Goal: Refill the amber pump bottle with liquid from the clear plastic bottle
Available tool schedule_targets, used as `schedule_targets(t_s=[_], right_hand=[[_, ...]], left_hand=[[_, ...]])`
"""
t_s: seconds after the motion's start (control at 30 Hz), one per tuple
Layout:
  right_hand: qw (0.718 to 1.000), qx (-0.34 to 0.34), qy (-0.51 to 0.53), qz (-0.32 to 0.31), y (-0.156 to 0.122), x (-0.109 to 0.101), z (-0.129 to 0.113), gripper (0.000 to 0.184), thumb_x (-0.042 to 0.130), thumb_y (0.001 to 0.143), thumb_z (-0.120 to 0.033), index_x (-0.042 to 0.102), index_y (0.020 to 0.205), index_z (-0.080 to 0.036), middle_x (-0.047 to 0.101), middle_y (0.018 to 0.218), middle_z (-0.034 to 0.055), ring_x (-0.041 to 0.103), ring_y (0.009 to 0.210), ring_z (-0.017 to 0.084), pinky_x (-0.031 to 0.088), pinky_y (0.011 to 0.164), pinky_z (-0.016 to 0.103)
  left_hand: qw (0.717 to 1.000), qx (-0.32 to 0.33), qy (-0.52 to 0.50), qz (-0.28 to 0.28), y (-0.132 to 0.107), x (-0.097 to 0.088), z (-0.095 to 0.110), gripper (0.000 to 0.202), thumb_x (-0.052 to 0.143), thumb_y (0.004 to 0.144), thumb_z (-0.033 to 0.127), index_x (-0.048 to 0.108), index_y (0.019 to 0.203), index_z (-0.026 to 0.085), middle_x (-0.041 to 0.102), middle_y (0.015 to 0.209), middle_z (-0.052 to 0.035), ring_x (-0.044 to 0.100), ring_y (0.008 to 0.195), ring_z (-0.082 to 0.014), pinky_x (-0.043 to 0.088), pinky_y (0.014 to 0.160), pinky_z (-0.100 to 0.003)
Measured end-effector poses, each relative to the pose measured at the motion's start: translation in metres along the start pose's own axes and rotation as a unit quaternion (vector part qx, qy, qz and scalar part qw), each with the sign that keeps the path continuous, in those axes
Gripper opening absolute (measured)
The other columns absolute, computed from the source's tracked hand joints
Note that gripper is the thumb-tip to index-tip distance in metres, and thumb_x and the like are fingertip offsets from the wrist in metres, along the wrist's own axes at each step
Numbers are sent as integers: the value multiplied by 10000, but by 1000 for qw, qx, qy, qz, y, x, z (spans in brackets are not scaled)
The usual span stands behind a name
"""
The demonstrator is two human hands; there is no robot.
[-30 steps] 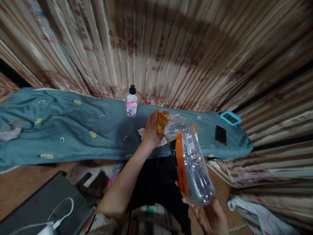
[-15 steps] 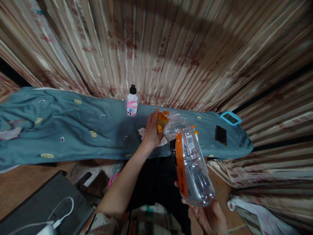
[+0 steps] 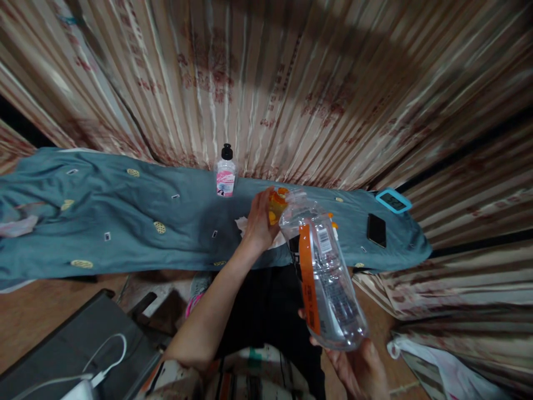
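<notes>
My right hand (image 3: 360, 366) holds the base of a large clear plastic bottle (image 3: 322, 275) with an orange label strip, tilted with its open neck pointing away from me. My left hand (image 3: 260, 219) is closed on an orange cap (image 3: 275, 206) right beside the bottle's neck, above a table covered in a teal cloth (image 3: 125, 222). A piece of white tissue (image 3: 244, 225) lies on the cloth just under my left hand.
A small bottle (image 3: 225, 172) with a pink label and black cap stands at the cloth's far edge. A black phone (image 3: 376, 229) and a blue-framed device (image 3: 393, 201) lie at the right end. Striped curtains hang behind. A dark case with a white cable (image 3: 100, 366) sits lower left.
Hardly anything has moved. The bottle and both hands stay in the same place; the view has shifted very slightly.
</notes>
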State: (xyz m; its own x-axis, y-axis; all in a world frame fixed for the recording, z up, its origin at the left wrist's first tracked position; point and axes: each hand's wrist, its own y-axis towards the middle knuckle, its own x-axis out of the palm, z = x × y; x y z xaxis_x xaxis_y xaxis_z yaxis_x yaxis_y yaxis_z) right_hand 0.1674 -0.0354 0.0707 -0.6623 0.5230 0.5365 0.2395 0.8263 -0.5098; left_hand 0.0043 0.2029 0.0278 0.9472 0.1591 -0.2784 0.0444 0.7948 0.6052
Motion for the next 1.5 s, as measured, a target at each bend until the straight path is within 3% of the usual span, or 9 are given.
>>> schedule_targets(t_s=[0.53, 0.9, 1.27, 1.5], right_hand=[[996, -46, -75, -24, 0, -3, -5, 616, 914, 610, -621, 780, 1155, -369, 807, 1177, 48, 787, 1004, 346, 654, 672, 363], [992, -66, -104, -4, -4, -4, -6, 636, 888, 603, -686, 785, 1143, -365, 815, 1142, 52, 799, 959, 328, 663, 657, 335], [996, -37, -73, 41, -10, 10, -8, 672, 939, 481, -688, 825, 1042, -335, 832, 1040, 96, 811, 834, 270, 657, 683, 286], [997, -36, -64, 25, -10, 8, -9, 636, 945, 502, -665, 812, 1048, -368, 833, 1050, 65, 812, 870, 278, 657, 652, 292]], left_hand=[[1000, -2, -2, 14, 2, 1, 5, 563, 732, 811, 217, 504, 1326, 229, 600, 1282, -114, 626, 1177, -282, 557, 1013, -484], [1000, -11, -2, 9, 2, 0, 9, 518, 712, 826, 209, 513, 1305, 217, 606, 1280, -113, 621, 1188, -280, 546, 1018, -467], [1000, -23, 5, 3, 2, -1, 11, 528, 694, 815, 161, 515, 1312, 191, 602, 1297, -129, 615, 1204, -288, 532, 1039, -469], [1000, -28, 2, -8, 2, -2, 10, 519, 690, 827, 188, 516, 1317, 198, 589, 1319, -136, 604, 1228, -293, 522, 1054, -492]])
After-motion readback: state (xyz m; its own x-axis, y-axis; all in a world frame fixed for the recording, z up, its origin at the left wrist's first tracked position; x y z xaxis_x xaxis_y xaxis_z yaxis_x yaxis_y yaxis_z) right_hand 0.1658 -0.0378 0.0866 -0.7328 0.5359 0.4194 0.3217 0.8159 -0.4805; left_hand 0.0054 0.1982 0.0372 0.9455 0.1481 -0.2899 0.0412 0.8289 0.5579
